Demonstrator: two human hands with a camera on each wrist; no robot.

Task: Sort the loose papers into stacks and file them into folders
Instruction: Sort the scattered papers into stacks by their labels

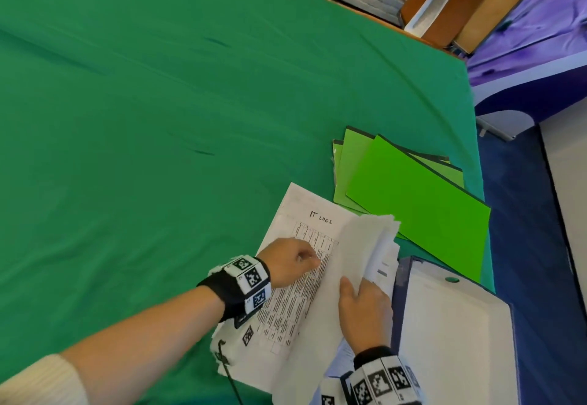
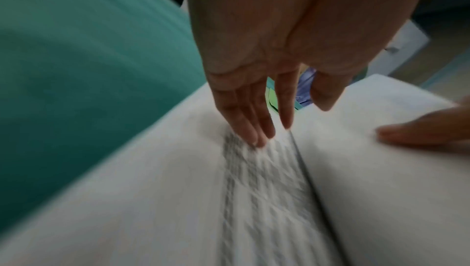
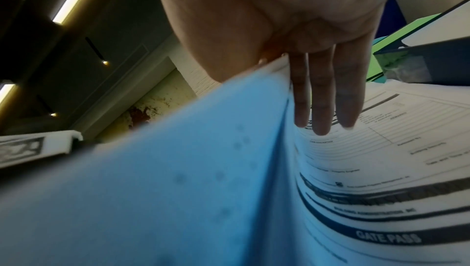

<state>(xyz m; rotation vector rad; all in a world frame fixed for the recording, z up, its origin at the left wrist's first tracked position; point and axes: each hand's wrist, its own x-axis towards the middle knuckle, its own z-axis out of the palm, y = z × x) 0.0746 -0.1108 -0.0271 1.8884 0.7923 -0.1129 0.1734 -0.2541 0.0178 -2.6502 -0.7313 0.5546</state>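
Note:
A pile of loose papers [image 1: 286,319] lies on the green tablecloth [image 1: 158,150]; its exposed sheet [image 1: 305,217] is headed "IT LOGS" and carries a printed table. My left hand [image 1: 305,258] rests straight fingertips [image 2: 262,139] on that sheet. My right hand [image 1: 359,296] pinches a lifted sheaf of pages [image 1: 365,245], thumb on one side and fingers [image 3: 320,109] on the other, folding it over to the right. Under the sheaf, the right wrist view shows a form [image 3: 381,149] with a "GATE PASS" band. Several bright green folders [image 1: 419,207] lie fanned just beyond the pile.
A dark blue binder [image 1: 401,293] with a white inside lies open at the right of the pile, at the table's right edge. The cloth stretches far to the left and back. Wooden boards [image 1: 444,1] stand past the far corner; blue floor [image 1: 524,245] lies to the right.

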